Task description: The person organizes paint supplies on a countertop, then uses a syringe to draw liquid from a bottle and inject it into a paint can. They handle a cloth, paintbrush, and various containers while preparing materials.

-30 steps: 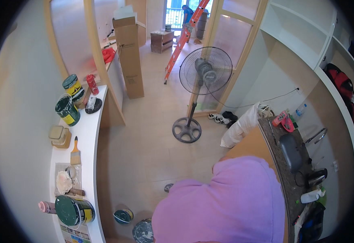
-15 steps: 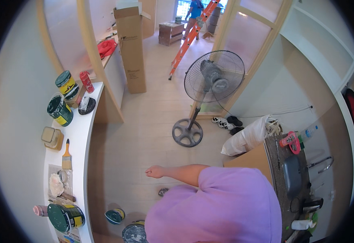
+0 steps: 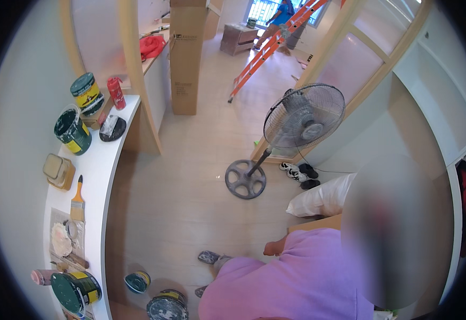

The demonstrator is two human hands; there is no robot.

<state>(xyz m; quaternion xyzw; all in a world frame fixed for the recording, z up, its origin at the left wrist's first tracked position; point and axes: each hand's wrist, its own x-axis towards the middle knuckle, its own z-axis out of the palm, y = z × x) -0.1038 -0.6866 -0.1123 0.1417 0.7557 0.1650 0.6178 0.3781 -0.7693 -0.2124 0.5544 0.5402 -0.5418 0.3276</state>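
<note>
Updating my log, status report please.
Both hands out of view. Person in purple shirt close below. Brush lying on counter. Fan on floor ahead.

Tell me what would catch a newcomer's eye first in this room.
A person in a pink shirt fills the lower middle, bent over. Behind stands a grey pedestal fan on the pale floor, with an orange ladder leaning farther back. Paint cans and a brush line the white counter at left.

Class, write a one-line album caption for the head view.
Person in purple shirt bends beside a curved white counter holding paint cans and a brush; pedestal fan stands behind.
</note>
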